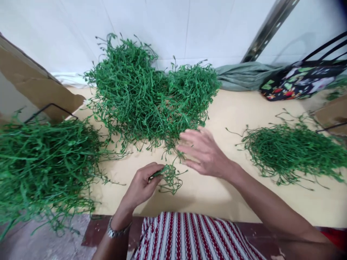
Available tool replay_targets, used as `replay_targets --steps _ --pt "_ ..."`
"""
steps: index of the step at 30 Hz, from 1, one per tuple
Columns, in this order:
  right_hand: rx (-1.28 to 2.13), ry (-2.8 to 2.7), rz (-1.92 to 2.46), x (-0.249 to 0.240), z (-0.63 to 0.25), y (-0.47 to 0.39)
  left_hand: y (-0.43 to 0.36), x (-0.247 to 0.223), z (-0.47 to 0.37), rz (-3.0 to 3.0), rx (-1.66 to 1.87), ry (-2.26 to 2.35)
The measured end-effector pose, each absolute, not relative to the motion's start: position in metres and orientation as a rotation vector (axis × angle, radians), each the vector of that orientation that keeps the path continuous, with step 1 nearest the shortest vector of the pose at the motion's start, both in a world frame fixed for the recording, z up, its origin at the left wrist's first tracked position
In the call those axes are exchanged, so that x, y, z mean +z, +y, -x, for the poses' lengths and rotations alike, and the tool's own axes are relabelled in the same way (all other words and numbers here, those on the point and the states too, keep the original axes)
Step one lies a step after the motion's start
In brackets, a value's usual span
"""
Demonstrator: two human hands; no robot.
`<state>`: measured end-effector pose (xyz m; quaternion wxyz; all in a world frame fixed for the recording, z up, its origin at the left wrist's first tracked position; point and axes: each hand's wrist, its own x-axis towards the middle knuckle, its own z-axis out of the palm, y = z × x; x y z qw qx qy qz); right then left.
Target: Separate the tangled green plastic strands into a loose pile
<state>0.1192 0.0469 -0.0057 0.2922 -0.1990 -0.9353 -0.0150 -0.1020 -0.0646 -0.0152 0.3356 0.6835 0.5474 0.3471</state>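
Note:
My left hand [143,185], low in the middle, is closed on a small bunch of thin green stems [171,177] whose curly ends stick out to the right. My right hand [204,152] hovers at the near edge of a big tangled pile of green stems [135,94], fingers spread and a little blurred. Nothing shows in its grasp. Whether its fingertips touch the stems there, I cannot tell. A few loose sprigs lie between the hands and the pile.
Another heap of green stems [48,155] hangs over the left table edge. A flatter bundle [292,148] lies to the right on the pale table [217,198]. Cardboard [29,72] stands at the left, a floral bag [300,81] and grey-green cloth [244,76] at the back right.

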Motion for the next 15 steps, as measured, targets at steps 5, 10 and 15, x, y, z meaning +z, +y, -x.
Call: replay_targets --steps 5,10,15 --pt "0.334 -2.465 0.424 -0.008 -0.112 0.029 -0.056 -0.020 0.091 -1.710 0.932 1.383" --pt "0.361 -2.439 0.458 -0.006 -0.122 0.029 -0.064 -0.014 0.089 -1.833 1.165 1.637" --pt "0.266 -2.421 0.522 -0.010 -0.115 0.022 -0.068 -0.003 0.068 -2.276 1.308 1.715"
